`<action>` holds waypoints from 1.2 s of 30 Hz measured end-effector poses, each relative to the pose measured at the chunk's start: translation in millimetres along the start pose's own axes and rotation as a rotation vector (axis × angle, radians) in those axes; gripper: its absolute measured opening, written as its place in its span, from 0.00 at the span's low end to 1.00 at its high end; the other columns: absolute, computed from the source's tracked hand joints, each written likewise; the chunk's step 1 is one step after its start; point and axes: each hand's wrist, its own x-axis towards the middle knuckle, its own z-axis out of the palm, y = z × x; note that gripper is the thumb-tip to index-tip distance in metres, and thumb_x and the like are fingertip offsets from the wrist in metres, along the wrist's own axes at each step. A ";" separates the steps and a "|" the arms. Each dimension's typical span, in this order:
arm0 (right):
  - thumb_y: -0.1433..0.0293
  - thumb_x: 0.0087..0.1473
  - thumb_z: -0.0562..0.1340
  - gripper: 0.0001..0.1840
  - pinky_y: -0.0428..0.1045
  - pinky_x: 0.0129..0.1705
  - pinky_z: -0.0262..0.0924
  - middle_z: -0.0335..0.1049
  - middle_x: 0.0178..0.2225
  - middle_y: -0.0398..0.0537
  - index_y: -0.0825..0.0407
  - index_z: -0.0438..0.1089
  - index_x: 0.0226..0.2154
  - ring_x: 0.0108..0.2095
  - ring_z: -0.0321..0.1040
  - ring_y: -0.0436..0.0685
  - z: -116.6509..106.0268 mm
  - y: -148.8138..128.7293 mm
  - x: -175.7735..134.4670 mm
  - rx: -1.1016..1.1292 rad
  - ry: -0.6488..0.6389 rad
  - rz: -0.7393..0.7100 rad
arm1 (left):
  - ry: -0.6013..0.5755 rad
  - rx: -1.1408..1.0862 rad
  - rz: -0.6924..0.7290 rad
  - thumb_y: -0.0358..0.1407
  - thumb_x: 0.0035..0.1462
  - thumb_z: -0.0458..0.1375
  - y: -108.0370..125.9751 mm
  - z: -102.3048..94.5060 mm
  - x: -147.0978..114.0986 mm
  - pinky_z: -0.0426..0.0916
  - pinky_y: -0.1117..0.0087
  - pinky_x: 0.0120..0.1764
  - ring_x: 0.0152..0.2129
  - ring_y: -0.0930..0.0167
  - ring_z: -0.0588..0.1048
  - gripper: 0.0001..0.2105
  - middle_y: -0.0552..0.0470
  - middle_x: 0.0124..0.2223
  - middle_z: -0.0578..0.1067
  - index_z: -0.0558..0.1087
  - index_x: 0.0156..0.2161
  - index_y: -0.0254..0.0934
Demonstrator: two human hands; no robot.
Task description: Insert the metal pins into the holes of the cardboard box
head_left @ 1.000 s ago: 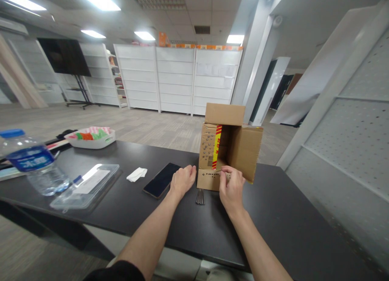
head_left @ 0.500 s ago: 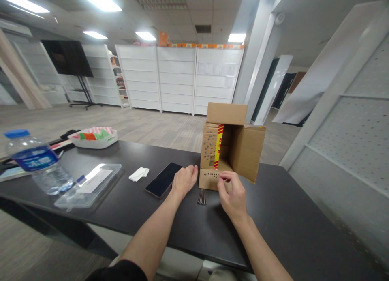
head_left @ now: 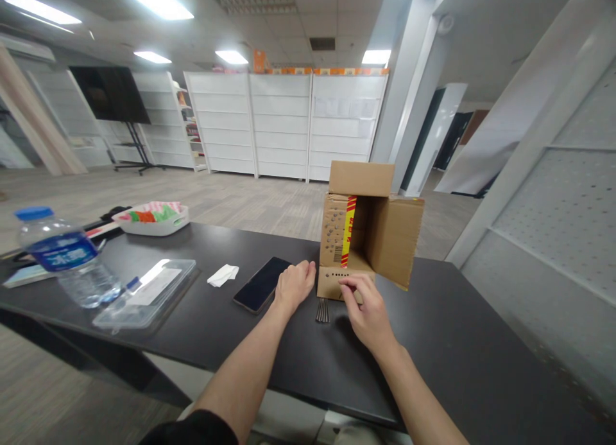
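Note:
An open cardboard box (head_left: 334, 236) stands on its side, its lower flap (head_left: 329, 288) hanging toward me with a row of small dark holes or dots. At this flap is my right hand (head_left: 368, 310), thumb and index finger pinched around what looks like a thin dark nail, largely hidden. My left hand (head_left: 294, 284) is curled closed beside the box's left edge, above the right side of a black phone (head_left: 260, 286); whatever it may hold is hidden. Several thin nails (head_left: 322, 311) lie fanned on the table just below the flap.
On the dark table (head_left: 298, 361) a crumpled tissue (head_left: 222, 275), a clear plastic case (head_left: 147, 297), a water bottle (head_left: 72, 259) and a white basket (head_left: 154, 225) with colourful contents stand to the left. A perforated white panel (head_left: 563, 220) rises at the right.
My right hand has shifted slightly left and down along the flap, and the thin piece at its fingertips now points downward. My left hand stays curled beside the box.

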 end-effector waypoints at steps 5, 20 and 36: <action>0.70 0.61 0.55 0.05 0.49 0.37 0.60 0.67 0.33 0.47 0.51 0.66 0.35 0.34 0.65 0.54 0.7 1.6 -1.9 0.025 -0.047 0.034 | -0.015 -0.005 -0.014 0.47 0.65 0.35 0.5 0.3 0.0 0.65 0.68 0.36 0.36 0.63 0.77 0.25 0.43 0.37 0.78 0.73 0.38 0.39; 0.73 0.55 0.56 0.05 0.47 0.33 0.58 0.65 0.27 0.43 0.52 0.65 0.29 0.29 0.62 0.52 -3.0 -6.0 -5.8 0.088 -0.387 0.108 | -0.012 -0.027 -0.008 0.47 0.65 0.34 0.4 -1.0 -0.7 0.65 0.67 0.36 0.36 0.61 0.77 0.26 0.41 0.37 0.78 0.73 0.38 0.39; 0.81 0.41 0.55 0.09 0.44 0.27 0.51 0.62 0.23 0.38 0.51 0.63 0.25 0.25 0.59 0.49 -2.7 -4.7 -11.0 0.012 -0.582 0.183 | -0.020 -0.037 -0.023 0.48 0.65 0.35 0.3 -1.0 0.0 0.65 0.67 0.36 0.36 0.62 0.77 0.26 0.42 0.38 0.78 0.73 0.38 0.39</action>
